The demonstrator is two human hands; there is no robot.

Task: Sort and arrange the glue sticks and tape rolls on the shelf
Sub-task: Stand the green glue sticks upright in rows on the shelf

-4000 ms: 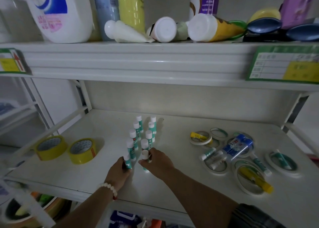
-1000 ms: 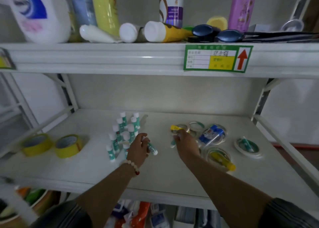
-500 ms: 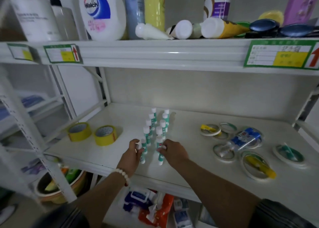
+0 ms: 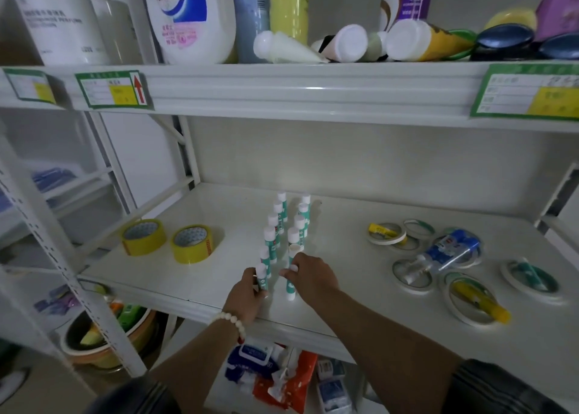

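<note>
1. The white metal shelf (image 4: 219, 275) has a smooth painted board and a rounded front lip. Both hands work just inside that lip, at 6 o'clock on the board.
2. The left hand (image 4: 247, 294), with a bead bracelet (image 4: 230, 318) on its wrist, curls its fingers round a teal-and-white glue stick (image 4: 261, 277). The stick is upright, and its base is hidden by the fingers.
3. The right hand (image 4: 308, 275) pinches a second glue stick (image 4: 290, 283) between thumb and fingertips. It stands upright with its white end on the board.
4. The other glue sticks (image 4: 283, 222), slim cylinders with white caps, stand in two close rows running from the hands toward 12 o'clock. A narrow lane lies between the rows.
5. Two yellow tape rolls (image 4: 143, 236), broad and glossy, lie flat side by side at 9 o'clock. Bare board separates them from the rows.
6. Thin tape rolls (image 4: 387, 235), flat white rings, are scattered from 2 to 4 o'clock. A blue-labelled glue bottle (image 4: 451, 250) and a yellow tube (image 4: 482, 302) lie across some of them.
7. A wide bare strip runs between the rows and this scatter.
</note>
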